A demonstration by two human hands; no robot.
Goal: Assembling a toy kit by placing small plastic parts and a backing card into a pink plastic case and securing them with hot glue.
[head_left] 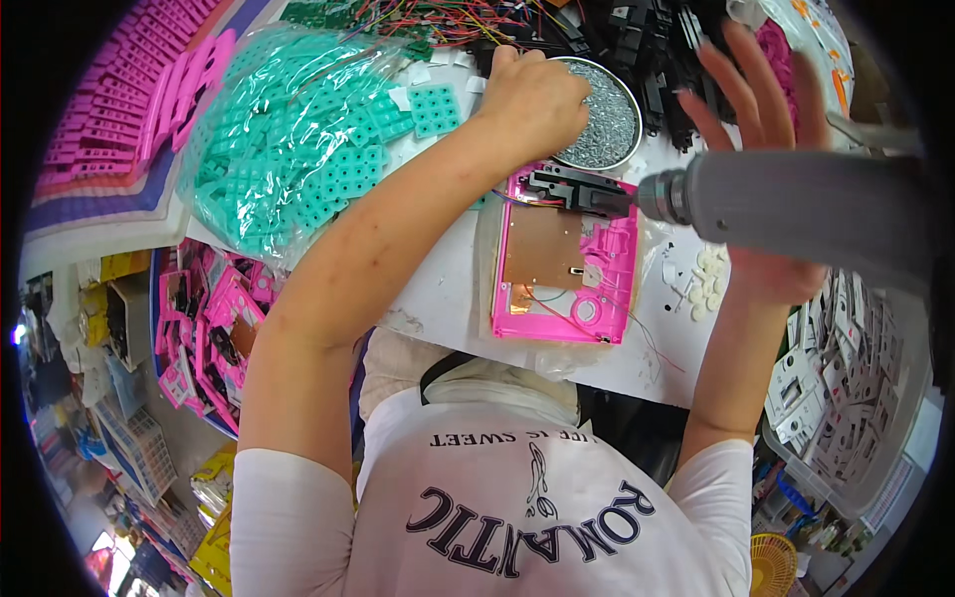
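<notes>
A pink plastic housing (505, 318) lies on the white table, holding a brown circuit board (542, 249) and thin wires. Across its far end sits a black plastic mechanism (577, 191). My left hand (537, 104) is closed beyond the housing, at the left rim of a round metal dish of small screws (609, 117); its fingertips are hidden. A grey electric screwdriver (796, 197) reaches in from the right, its tip near the mechanism. Behind it, my right hand (761, 95) is open with fingers spread; the tool covers its palm.
Left of the housing lies a clear bag of turquoise rubber keypads (288, 139). Pink parts (119, 99) fill a tray at far left, more housings (224, 328) below. Black parts (647, 60) and wires (448, 20) lie at the back. White plates (836, 368) fill a right-hand bin.
</notes>
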